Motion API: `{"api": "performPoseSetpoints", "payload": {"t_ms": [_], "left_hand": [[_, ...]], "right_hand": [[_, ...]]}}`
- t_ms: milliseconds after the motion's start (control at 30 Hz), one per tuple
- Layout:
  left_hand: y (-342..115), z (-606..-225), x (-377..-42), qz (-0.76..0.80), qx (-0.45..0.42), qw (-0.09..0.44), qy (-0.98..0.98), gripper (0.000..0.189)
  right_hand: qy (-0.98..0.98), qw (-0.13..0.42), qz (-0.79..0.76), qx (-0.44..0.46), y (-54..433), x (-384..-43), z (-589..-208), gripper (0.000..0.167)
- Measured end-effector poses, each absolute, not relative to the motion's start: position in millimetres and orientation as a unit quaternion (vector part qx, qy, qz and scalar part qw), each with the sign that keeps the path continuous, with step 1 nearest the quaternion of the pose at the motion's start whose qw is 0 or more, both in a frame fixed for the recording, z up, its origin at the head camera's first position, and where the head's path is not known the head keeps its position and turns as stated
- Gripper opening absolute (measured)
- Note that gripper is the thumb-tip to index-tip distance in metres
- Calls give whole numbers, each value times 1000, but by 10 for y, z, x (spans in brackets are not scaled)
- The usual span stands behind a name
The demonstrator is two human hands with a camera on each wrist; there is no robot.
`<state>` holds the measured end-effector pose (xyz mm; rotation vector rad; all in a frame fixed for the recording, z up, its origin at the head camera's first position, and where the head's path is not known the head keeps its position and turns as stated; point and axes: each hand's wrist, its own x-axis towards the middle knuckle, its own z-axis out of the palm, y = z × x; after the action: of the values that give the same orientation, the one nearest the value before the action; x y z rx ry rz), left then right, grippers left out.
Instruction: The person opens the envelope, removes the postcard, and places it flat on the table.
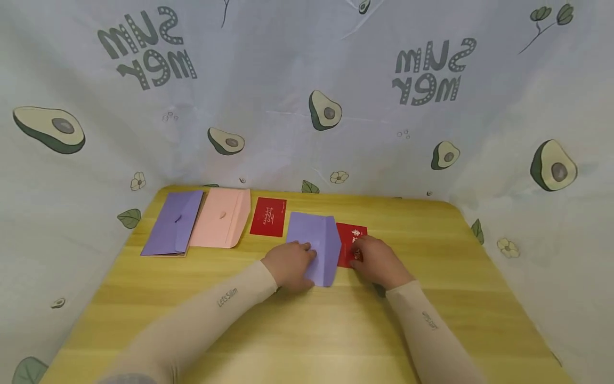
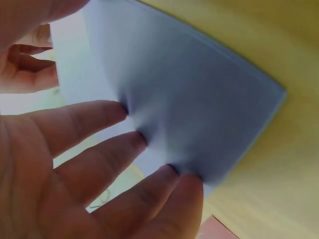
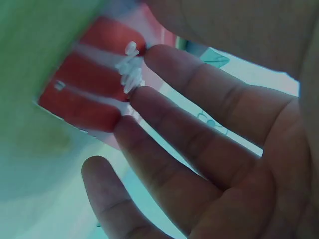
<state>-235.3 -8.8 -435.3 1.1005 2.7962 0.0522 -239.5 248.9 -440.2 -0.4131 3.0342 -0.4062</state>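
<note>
In the head view a purple envelope (image 1: 302, 232) lies at the middle of the table, its pointed flap (image 1: 332, 250) spread toward the right. My left hand (image 1: 290, 266) rests on it, fingertips pressing small dents into the paper in the left wrist view. Right beside the flap is a red card (image 1: 346, 234) with white lettering, its left edge meeting the flap. My right hand (image 1: 379, 261) holds this card near its right side, fingers and thumb bent toward each other. Several fingertips touch the card's face (image 3: 94, 74) in the right wrist view. Part of its lettering is hidden by the fingers.
A second red card (image 1: 268, 217) lies left of the envelope. Farther left are a pink envelope (image 1: 216, 218) and another purple envelope (image 1: 175, 221), which sits over a pinkish edge. Behind the wooden table (image 1: 307, 341) hangs a pale curtain (image 1: 268, 64) printed with avocados.
</note>
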Motion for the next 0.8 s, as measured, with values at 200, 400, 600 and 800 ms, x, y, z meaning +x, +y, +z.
{"api": "performPoseSetpoints", "payload": {"t_ms": [200, 400, 600, 800], "left_hand": [[-47, -4289, -2582, 38, 348, 80, 933, 61], [-19, -4361, -2825, 63, 325, 105, 938, 61], [6, -4445, -3052, 70, 307, 111, 943, 62], [9, -4444, -3102, 105, 307, 102, 940, 52]], "right_hand": [[984, 9, -138, -115, 2445, -2541, -4480, 26], [987, -7, -122, -106, 2419, -2679, -4559, 29], [987, -14, -133, -93, 2411, -2812, -4609, 33], [984, -25, -147, -93, 2428, -2913, -4619, 31]]}}
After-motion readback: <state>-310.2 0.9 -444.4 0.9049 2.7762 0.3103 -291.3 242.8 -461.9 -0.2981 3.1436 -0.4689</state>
